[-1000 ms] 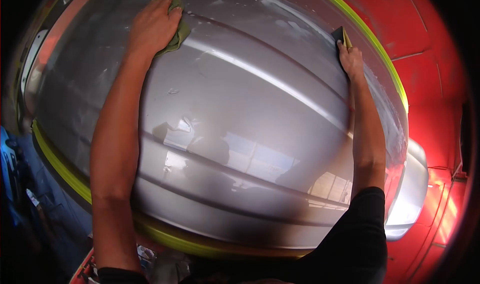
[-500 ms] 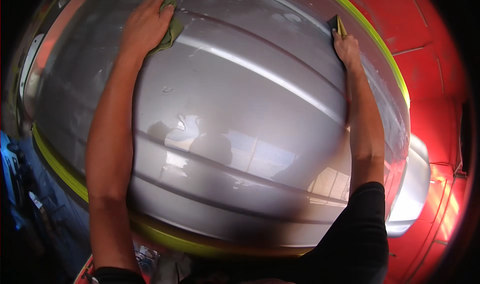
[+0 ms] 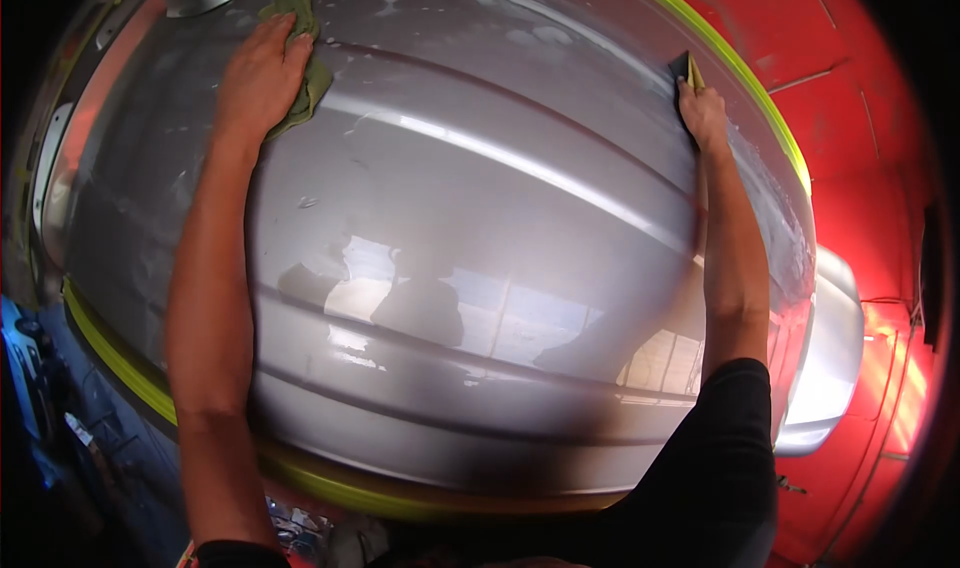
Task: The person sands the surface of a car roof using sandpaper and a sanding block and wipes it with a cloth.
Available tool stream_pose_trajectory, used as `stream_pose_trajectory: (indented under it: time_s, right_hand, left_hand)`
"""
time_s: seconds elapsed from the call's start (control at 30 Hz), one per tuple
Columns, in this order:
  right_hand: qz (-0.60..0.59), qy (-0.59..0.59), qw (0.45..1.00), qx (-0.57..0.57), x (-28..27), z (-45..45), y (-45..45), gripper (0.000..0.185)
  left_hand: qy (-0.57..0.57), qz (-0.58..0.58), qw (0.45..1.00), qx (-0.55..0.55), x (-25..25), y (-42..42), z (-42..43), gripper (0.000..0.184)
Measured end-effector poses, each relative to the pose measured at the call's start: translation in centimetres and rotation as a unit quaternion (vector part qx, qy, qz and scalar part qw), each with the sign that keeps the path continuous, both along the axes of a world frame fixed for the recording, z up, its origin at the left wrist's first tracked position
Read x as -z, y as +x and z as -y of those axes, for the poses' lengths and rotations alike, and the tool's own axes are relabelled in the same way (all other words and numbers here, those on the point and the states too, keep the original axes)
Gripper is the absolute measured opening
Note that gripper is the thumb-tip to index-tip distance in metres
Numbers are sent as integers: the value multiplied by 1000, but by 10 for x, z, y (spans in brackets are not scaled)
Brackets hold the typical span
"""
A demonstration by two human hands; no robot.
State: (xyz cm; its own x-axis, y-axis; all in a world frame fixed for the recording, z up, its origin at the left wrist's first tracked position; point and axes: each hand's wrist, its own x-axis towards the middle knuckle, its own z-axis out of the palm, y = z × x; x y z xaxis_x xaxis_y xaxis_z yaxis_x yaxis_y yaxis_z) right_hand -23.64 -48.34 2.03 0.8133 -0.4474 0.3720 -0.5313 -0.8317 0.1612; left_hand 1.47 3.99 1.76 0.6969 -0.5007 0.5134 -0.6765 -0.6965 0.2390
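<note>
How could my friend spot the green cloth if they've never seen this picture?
Find the big shiny silver panel filling most of the view. Near its upper left is the person's left hand, with the green cloth under it. Its crumpled, dull folds differ from the bright yellow-green strip along the panel's edge.

The one view looks from the person's head — above the near side of the silver panel (image 3: 450, 188), facing forward and steeply down over it. It sits close: the panel fills most of the wide, rounded frame, its ridges bowed by the lens. From the panel's near side — below the camera — the left forearm (image 3: 210, 288) and right forearm (image 3: 735, 248) reach outward over it.
</note>
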Motion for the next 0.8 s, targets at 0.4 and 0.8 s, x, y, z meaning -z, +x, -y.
stream_pose_trajectory:
  time_s: [0.4,0.8]
  right_hand:
    - [35,116,990,-66,8,-68,82,45]
    - [67,138,983,-106,2,-155,160,33]
  left_hand:
    - [-32,-53,998,-12,-1,-3,-5,51]
    - [-18,-63,998,9,3,-1,-6,51]
